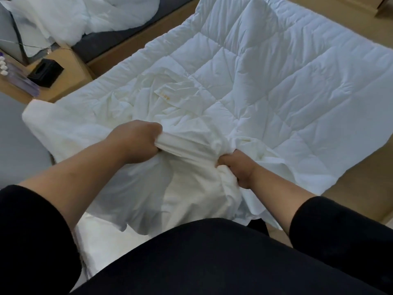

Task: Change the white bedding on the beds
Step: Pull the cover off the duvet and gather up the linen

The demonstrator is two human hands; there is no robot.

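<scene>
A white quilted duvet lies spread over the bed in front of me. On its near part sits a bunched white cover sheet with a small yellow label. My left hand grips a gathered roll of that sheet from the left. My right hand grips the same bunch of fabric from the right, a little lower. The sheet hangs down between my forearms toward my black-clad body. My fingers are partly buried in the cloth.
A wooden nightstand at the left carries a black tissue box and small bottles. Beyond it a second bed with a dark mattress holds crumpled white bedding. Tan floor shows at the right.
</scene>
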